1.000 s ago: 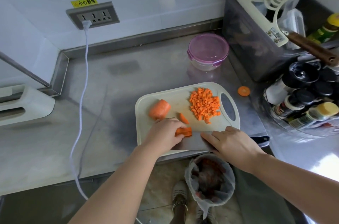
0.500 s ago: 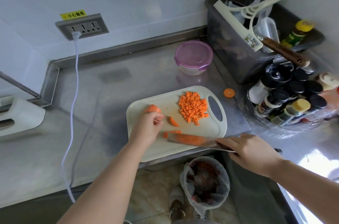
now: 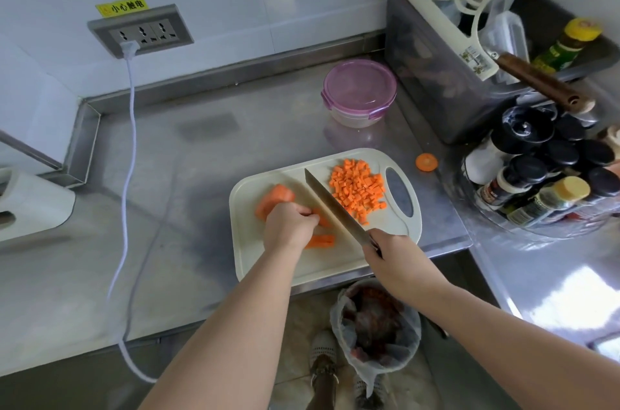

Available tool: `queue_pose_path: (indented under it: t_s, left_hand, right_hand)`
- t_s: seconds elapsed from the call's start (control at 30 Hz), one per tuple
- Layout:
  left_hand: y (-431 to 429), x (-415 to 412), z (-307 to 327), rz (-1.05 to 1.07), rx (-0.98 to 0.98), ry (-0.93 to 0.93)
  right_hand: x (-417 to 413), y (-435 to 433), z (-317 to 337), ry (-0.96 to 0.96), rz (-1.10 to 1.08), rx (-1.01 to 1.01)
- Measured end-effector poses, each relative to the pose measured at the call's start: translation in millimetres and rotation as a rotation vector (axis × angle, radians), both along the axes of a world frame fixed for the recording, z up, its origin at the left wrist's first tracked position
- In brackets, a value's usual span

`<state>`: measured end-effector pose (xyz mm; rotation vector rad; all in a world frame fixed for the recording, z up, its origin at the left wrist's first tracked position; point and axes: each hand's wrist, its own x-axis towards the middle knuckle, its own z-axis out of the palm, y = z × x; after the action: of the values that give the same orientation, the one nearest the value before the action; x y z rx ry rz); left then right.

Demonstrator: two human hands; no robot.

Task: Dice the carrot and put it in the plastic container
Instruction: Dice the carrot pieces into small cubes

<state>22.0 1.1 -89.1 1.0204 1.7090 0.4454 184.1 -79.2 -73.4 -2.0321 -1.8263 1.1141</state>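
Note:
A white cutting board (image 3: 302, 268) lies on the steel counter. A pile of diced carrot (image 3: 357, 188) sits at its right end. A thick carrot chunk (image 3: 273, 196) lies at the left, with a cut strip (image 3: 322, 241) nearer me. My left hand (image 3: 288, 228) pinches a carrot piece (image 3: 322, 219) beside the blade. My right hand (image 3: 391, 258) grips the handle of a knife (image 3: 332, 201), whose blade runs diagonally between the hand-held piece and the dice. The plastic container (image 3: 359, 92), with a purple lid on, stands behind the board.
A carrot end slice (image 3: 426, 162) lies on the counter right of the board. A grey bin (image 3: 436, 74) with a squeegee and a rack of spice bottles (image 3: 543, 174) crowd the right. A white cable (image 3: 129, 154) hangs from the wall socket. A lined waste bin (image 3: 375, 325) stands below the counter edge.
The knife has swung from lying flat along the board's front to pointing diagonally away across the board. My left hand shifted slightly right onto a small carrot piece.

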Motion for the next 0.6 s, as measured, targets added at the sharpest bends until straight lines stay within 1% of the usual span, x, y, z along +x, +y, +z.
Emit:
queue_pose_path:
  t_s: [0.23,0.33,0.43,0.6]
  left_hand:
    - [5.8,3.8,-6.6,0.134,-0.018,-0.039]
    - [3.4,5.5,-3.3,0.165,-0.029,-0.077]
    - [3.2,4.6,-6.8,0.188,-0.032,-0.069]
    - [7.3,5.1,-4.9,0.152,-0.059,-0.056]
  right_hand:
    - [-11.9,6.6,2.7,-0.029,0.043,-0.043]
    - [-14.2,9.8,5.7,-0.036,0.062,-0.05]
    - [-13.4,9.1,7.0,-0.049,0.069,-0.058]
    - [-13.7,5.6,12.9,-0.109,0.05,0.072]
